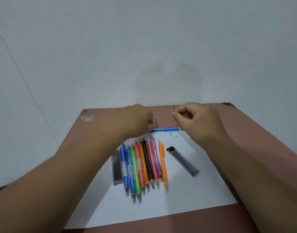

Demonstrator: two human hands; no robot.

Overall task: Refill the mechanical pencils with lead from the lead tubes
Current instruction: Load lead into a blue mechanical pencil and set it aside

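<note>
Blue plastic is what we have hold of: our left hand [137,120] grips one end of a blue mechanical pencil [166,129], fingers curled round it, so that the barrel lies level and its free end points toward our right hand [196,120]. That hand's fingertips [175,115] pinch a thin stick of lead [174,107], which stands upright above them; the remaining fingers are curled in loosely. We judge the step in hand to be loading this pencil: the lead is out, not yet in the barrel. The next move calls for tipping the lead down and lining it with the pencil's open end, just below the pinching fingertips, a fine alignment with a brittle stick. Nearer us than both sets of fingers, the row of coloured pencils [144,165] lies on white paper [186,199], with an open lead tube [182,161] to the right of the row and a second lead tube [116,167] touching its left side. Small white bits [175,136] lie just under the right fingers; we cannot tell what they are. Beyond the fingers the brown table [245,123] ends at the wall [144,47], so free room lies to the sides.
</note>
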